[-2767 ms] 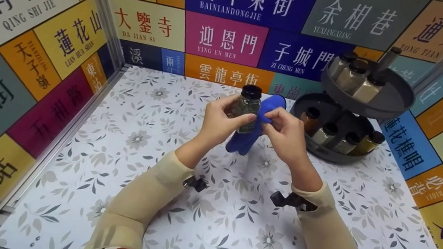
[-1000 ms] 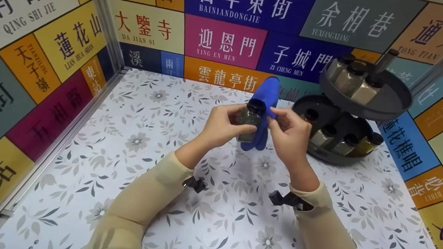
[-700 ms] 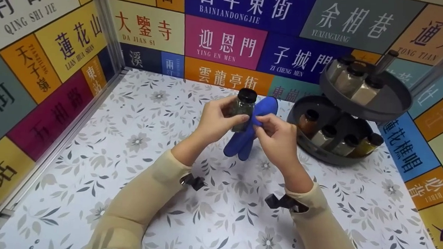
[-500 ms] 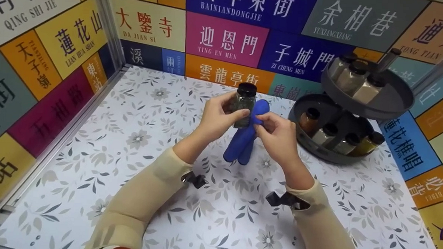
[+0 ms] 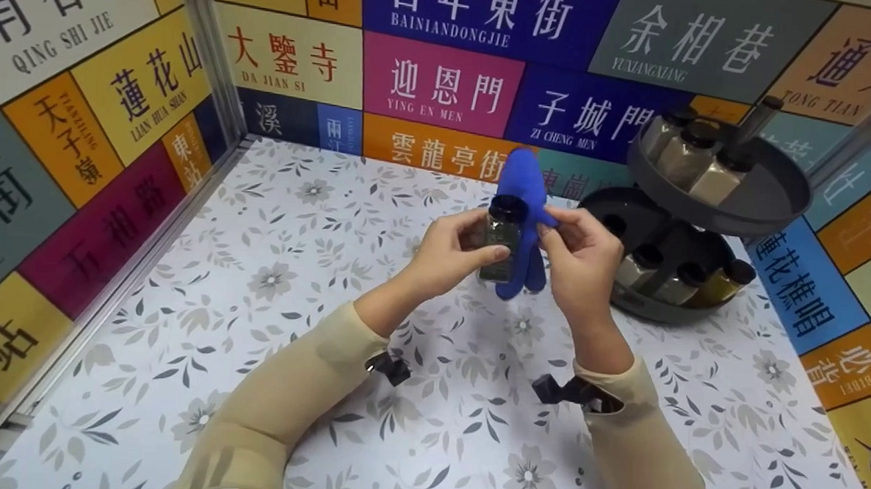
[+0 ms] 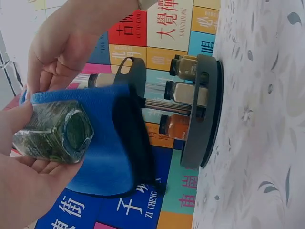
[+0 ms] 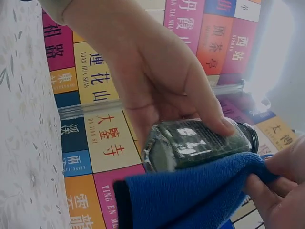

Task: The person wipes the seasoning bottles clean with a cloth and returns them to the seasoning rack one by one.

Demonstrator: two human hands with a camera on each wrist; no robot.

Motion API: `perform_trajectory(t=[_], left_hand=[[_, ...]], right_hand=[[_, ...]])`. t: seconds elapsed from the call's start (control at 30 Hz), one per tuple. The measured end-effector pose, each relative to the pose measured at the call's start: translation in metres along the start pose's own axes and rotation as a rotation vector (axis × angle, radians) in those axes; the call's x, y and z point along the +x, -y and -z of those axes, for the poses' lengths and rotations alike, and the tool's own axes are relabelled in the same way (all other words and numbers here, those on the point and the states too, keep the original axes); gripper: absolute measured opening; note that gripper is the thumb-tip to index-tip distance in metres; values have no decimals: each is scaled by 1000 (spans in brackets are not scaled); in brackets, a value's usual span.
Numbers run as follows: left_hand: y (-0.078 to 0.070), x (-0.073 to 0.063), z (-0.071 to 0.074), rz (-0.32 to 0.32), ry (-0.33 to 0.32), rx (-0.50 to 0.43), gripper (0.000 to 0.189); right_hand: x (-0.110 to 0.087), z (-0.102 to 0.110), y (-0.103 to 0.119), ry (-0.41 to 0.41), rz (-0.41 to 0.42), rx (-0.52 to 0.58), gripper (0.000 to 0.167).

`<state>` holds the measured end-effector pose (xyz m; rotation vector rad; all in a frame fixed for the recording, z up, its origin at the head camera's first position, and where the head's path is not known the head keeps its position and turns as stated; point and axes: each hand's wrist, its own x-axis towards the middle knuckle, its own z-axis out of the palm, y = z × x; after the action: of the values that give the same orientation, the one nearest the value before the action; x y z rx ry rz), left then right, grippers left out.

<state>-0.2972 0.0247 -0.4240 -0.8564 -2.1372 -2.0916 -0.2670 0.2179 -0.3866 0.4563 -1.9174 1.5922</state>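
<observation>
In the head view my left hand [image 5: 450,254] grips a square glass spice jar [image 5: 504,240] with a black lid, held upright above the table. Green dried herbs show through its glass. My right hand [image 5: 582,258] pinches a blue cloth [image 5: 523,178] between thumb and fingers, right behind the jar. The left wrist view shows the jar's base [image 6: 76,131] in front of the cloth [image 6: 107,157], which has a dark edge. In the right wrist view the cloth [image 7: 186,191] lies against the jar's side [image 7: 195,145], and the left thumb presses on the label.
A two-tier dark round rack [image 5: 660,309] stands at the right rear. Several spice jars sit on its lower tier, and others, such as a pale jar [image 5: 718,180], on the upper tray. Sign-printed walls [image 5: 443,76] enclose the flower-patterned table [image 5: 268,384].
Both hands have shifted right, bringing jar and cloth nearer the rack. The jar now sits lower in the head view, while the cloth's upper end has risen above its lid. Both grips are unchanged.
</observation>
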Motion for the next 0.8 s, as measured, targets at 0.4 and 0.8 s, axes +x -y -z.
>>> perform_trajectory(t=[0.4,0.8], left_hand=[[-1,4,18,37,-165,6,47],[-11,1,14,-22,-158,2,47]], right_hand=[[-17,-20,-11,221,-104,-181,15],[-9,-15,-6,279,-333,-238,15]])
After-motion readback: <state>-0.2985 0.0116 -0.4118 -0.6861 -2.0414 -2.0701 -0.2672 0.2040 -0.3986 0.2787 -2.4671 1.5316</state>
